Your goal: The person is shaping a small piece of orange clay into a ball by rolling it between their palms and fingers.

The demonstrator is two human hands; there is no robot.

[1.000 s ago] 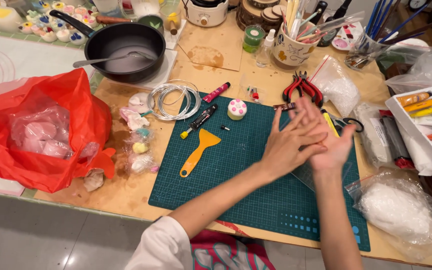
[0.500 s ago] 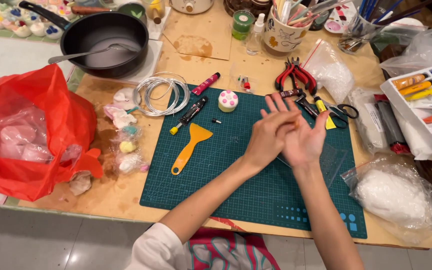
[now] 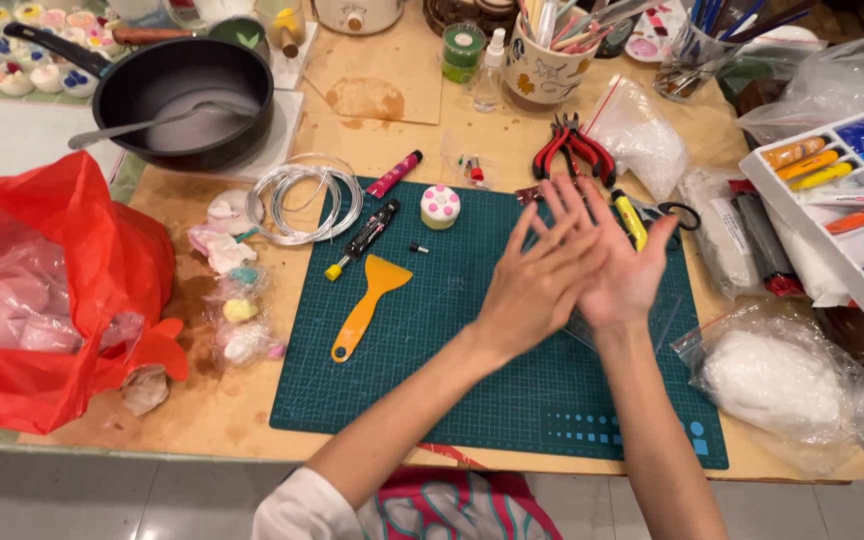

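Palms pressed together, fingers spread, our left hand [image 3: 532, 285] lies over our right hand [image 3: 624, 268] above the green cutting mat [image 3: 432, 380]; whether anything sits between them we cannot tell. Left of the hands on the mat lies an orange scraper [image 3: 367, 300]. Beyond it sit a small pink-dotted cake figure [image 3: 440, 206] and a black marker [image 3: 362, 240]. Farther off, red-handled pliers [image 3: 572, 150] rest on the table.

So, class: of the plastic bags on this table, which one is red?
The big crumpled red bag at the table's left edge, below the black pan. The other bags, such as the one of white stuff at the right, are clear.
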